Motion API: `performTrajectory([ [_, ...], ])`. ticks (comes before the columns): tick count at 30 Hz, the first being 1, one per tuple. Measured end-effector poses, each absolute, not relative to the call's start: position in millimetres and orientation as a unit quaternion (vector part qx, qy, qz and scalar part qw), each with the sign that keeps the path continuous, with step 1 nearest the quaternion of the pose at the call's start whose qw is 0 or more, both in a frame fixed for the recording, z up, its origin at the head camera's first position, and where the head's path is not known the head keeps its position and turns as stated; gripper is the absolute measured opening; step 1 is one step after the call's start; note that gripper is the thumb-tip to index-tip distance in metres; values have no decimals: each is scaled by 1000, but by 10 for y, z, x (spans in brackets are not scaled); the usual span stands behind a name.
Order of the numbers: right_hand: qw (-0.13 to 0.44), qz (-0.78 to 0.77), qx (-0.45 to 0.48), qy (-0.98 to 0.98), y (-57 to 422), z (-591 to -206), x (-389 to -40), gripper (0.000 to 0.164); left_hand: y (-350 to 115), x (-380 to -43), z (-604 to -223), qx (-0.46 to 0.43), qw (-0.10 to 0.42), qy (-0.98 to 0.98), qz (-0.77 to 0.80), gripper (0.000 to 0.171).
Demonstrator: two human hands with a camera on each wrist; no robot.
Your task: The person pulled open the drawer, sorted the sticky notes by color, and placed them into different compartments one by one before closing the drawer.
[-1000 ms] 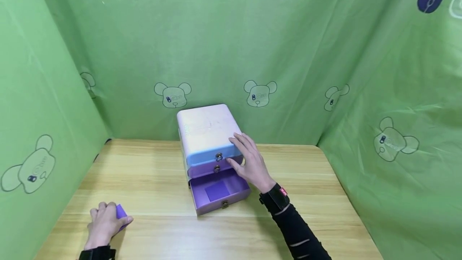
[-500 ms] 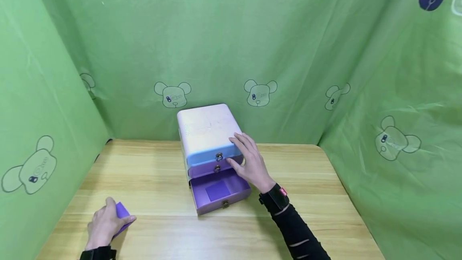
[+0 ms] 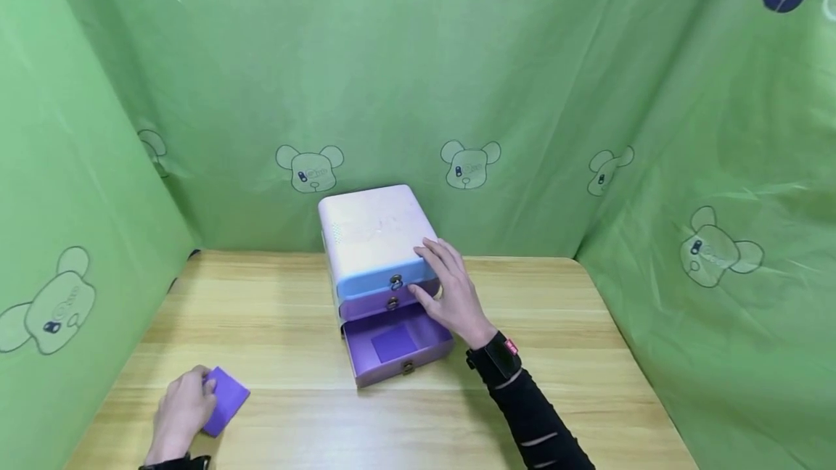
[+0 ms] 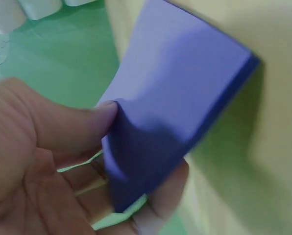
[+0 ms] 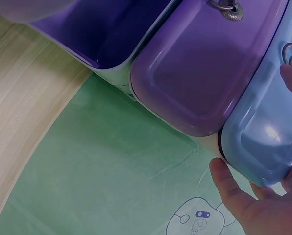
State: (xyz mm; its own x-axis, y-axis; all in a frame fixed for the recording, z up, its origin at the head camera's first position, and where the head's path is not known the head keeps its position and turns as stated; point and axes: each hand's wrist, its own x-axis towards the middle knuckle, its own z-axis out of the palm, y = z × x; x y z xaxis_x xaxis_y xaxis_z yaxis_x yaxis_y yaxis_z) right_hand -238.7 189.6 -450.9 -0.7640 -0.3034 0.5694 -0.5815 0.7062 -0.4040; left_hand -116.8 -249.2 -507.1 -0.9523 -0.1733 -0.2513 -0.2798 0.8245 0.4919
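My left hand (image 3: pixel 179 408) pinches a flat purple pad (image 3: pixel 227 399), which looks like a block of sticky notes, low over the left front of the table. In the left wrist view the thumb presses on the pad's broad face, with fingers behind it, and the pad bends slightly. My right hand (image 3: pixel 453 296) rests on the front right corner of a small drawer cabinet (image 3: pixel 379 227), fingers spread along its side, thumb near the front. The bottom drawer (image 3: pixel 385 374) is pulled out, and a darker purple square (image 3: pixel 395 343) lies inside.
Above the pulled-out drawer are a closed purple drawer (image 5: pixel 195 73) and a blue one (image 5: pixel 263 129), each with a metal ring pull. The cabinet stands at the back of the wooden table (image 3: pixel 287 354). Green cloth (image 3: pixel 392 78) surrounds the table on three sides.
The purple pad has turned so its broad face shows more to the head view, and the left thumb no longer sticks out in front of it. My right hand stays on the cabinet.
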Motion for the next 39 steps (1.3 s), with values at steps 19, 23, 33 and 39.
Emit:
performTrajectory([
  [19,245,304,246,-887,1876,-4501,-2363,69,-1721,-1281,-4546,-78,-165,905,384,21],
  [23,248,304,244,-887,1872,-4489,-2368,68,-1587,-1321,-4560,-58,-164,895,411,21],
  [33,241,307,239,-889,1863,-4514,-2376,68,-1304,-1362,-4754,-41,-103,854,508,23],
  [39,238,311,233,-890,1858,-4520,-2378,67,-1110,-1424,-4884,-36,-59,806,588,23],
])
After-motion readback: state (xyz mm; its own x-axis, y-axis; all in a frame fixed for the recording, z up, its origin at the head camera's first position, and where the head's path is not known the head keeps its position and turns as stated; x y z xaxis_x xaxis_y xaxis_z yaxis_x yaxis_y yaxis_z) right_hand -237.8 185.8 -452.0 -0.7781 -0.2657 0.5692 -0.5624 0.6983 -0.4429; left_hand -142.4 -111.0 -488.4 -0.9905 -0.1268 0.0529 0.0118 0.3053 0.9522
